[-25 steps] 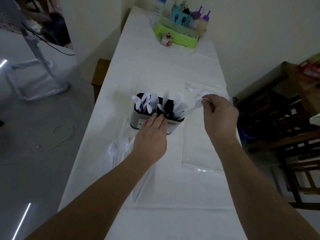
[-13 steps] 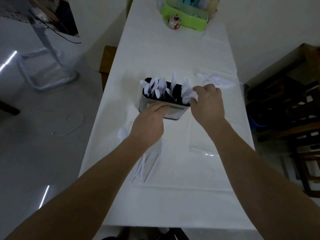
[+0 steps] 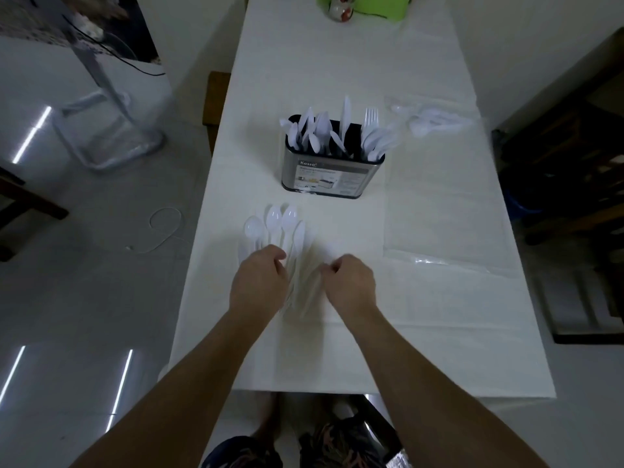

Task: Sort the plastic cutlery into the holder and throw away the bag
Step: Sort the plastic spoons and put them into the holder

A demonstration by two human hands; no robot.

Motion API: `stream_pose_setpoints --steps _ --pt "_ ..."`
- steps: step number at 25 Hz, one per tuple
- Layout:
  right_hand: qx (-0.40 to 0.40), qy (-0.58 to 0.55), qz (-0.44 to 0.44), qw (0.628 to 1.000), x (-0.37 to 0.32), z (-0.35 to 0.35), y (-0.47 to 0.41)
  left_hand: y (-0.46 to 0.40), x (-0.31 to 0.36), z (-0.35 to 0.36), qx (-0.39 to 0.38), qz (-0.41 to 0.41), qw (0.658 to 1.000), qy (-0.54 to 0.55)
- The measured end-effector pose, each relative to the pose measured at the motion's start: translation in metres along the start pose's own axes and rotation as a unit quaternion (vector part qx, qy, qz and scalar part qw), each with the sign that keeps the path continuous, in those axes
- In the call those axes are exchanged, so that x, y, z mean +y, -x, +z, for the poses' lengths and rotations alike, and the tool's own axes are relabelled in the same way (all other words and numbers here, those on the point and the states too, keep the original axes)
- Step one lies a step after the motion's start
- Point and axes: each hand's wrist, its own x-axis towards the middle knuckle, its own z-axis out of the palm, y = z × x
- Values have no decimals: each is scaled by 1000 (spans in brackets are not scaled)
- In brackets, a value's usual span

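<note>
A metal cutlery holder (image 3: pixel 332 179) stands mid-table, with white plastic spoons, forks and a knife sticking up out of it. Several loose white spoons (image 3: pixel 277 224) lie in front of it, bowls pointing away from me. My left hand (image 3: pixel 260 283) is curled down over their handles, fingertips pinched on them. My right hand (image 3: pixel 351 282) is curled beside it over more blurred white handles (image 3: pixel 305 288); its grip is unclear. A clear plastic bag (image 3: pixel 439 217) lies flat at the right, with several white pieces (image 3: pixel 435 125) at its far end.
A green tray (image 3: pixel 371 6) and a small round jar (image 3: pixel 339 10) sit at the table's far end. Dark wooden furniture (image 3: pixel 567 170) stands close to the right edge. A wooden stool (image 3: pixel 216 103) and a metal stand (image 3: pixel 111 130) are on the left.
Both hands have left the holder and come back toward me, down onto the loose cutlery. The piece my right hand held is gone from it. The camera has tilted down.
</note>
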Motion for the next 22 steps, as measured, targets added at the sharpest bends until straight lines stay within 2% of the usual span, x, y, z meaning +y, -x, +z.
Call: stream_pose_setpoints --steps 2,6,11,14,17,19,22 --pt "-20 0 37 999 3 16 6 10 -5 8 -17 -16 1000 6" --pt "-15 10 54 998 -5 19 3 19 -7 15 -41 -46 998 35" --pt "-57 -99 100 988 0 10 3 13 -3 22 -42 -54 997 21" --pt "-43 -146 48 987 3 7 11 10 12 25 -86 -93 987 100" --pt "-74 -161 -33 984 -4 13 23 4 17 21 -125 -147 962 194" --pt "-93 -166 -62 980 -8 20 24 -2 10 14 -94 -179 951 234" --pt "-46 -118 -48 991 -11 27 17 -12 -4 2 -43 -220 933 282"
